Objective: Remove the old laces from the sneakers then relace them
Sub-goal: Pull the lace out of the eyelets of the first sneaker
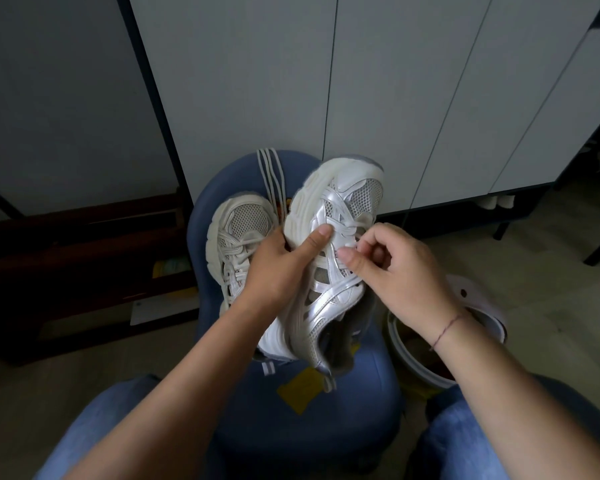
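While one sneaker [340, 202] is held raised over the blue stool [361, 410], tipped on its side with toe far, it is gripped from the left by the left hand [278, 268], thumb pressed on the upper. A lace [352, 233] at the midfoot eyelets is pinched by the right hand [406, 271], fingers [352, 259] curled on it. The second sneaker [243, 223] is left lying on the stool at left, seemingly fully laced. Loose striped laces [274, 178] are seen at the stool's far edge; old or new cannot be told. Progress is judged early: unlacing of one shoe under way, the other untouched, all relacing left.
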A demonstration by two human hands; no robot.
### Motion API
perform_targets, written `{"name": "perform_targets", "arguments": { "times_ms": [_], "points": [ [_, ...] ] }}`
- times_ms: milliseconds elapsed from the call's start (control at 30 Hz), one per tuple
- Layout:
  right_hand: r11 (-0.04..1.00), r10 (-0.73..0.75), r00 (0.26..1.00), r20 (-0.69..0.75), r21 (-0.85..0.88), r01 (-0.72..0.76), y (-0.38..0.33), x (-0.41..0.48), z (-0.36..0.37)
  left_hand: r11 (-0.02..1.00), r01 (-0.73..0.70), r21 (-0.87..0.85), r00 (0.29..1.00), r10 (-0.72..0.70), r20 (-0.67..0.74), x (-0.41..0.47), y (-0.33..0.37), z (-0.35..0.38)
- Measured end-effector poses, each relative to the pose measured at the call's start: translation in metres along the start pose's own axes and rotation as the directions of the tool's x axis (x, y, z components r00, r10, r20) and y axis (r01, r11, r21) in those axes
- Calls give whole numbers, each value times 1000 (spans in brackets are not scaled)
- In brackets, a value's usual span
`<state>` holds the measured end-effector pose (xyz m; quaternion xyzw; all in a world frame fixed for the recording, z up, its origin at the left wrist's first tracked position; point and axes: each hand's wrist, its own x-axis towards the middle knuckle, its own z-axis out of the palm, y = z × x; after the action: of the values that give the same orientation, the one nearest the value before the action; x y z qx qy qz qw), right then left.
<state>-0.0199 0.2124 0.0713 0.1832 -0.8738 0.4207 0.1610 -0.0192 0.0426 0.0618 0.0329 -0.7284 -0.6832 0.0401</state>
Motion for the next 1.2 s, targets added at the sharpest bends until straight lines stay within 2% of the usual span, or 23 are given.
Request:
{"name": "perform_targets", "arguments": {
  "times_ms": [100,133,200,233,300,333,367,400,467,567,633,667,733,767,833,933,1000,1033,1067,1133,1200],
  "points": [
    [996,-55,998,-1,-64,55,2,2,0,1000,3,-5,1000,-3,5,-1,1,1],
    [999,-50,999,16,7,49,3,3,0,1000,8,-24,1000,-8,12,-1,1,1],
    [957,6,1000,24,289,-12,4,5,0,996,32,-86,999,-29,30,0,1,0],
    [882,55,998,8,468,-52,4,6,-2,992,54,-116,998,-49,40,0,1,-1],
    [630,203,979,-15,767,-119,2,10,-9,984,93,-150,995,-85,61,1,0,-2],
    [518,271,963,7,842,-152,3,12,-13,982,105,-155,993,-96,70,1,0,-2],
    [477,309,950,37,858,-188,3,13,-17,982,112,-153,992,-101,76,1,0,-2],
    [527,316,947,61,818,-228,4,13,-18,983,109,-145,992,-99,77,1,-1,-2],
    [732,271,959,83,629,-262,8,11,-17,988,91,-126,995,-84,59,1,-2,-1],
    [936,134,989,54,321,-145,8,6,-12,991,70,-113,997,-68,26,0,-3,1],
    [997,-12,1000,23,70,10,8,5,-6,995,58,-86,998,-55,33,0,-3,1],
    [995,-80,997,5,-58,81,7,4,-3,996,51,-72,998,-48,40,0,-4,2],
    [971,-169,985,-16,-175,164,6,4,2,998,46,-51,998,-44,40,-1,-5,2],
    [977,-173,985,-20,-132,169,7,4,3,998,44,-53,998,-42,40,-1,-5,2],
    [988,-69,998,-13,139,70,9,6,0,997,38,-71,998,-35,45,0,-5,2],
    [844,122,989,-84,534,-58,10,11,-13,992,50,-112,998,-46,33,1,-3,0],
    [724,241,964,-115,683,-99,12,13,-19,990,59,-130,998,-55,33,1,-3,0],
    [714,267,958,-107,689,-122,13,13,-21,989,56,-133,998,-52,31,1,-3,0],
    [760,264,959,-102,634,-142,15,12,-21,990,52,-132,998,-49,26,1,-3,0],
    [887,202,977,-71,436,-152,19,9,-17,992,55,-116,998,-53,15,1,-4,-1],
    [953,125,992,-34,281,-110,18,6,-12,994,52,-92,999,-51,13,1,-4,-1]
  ]
}}
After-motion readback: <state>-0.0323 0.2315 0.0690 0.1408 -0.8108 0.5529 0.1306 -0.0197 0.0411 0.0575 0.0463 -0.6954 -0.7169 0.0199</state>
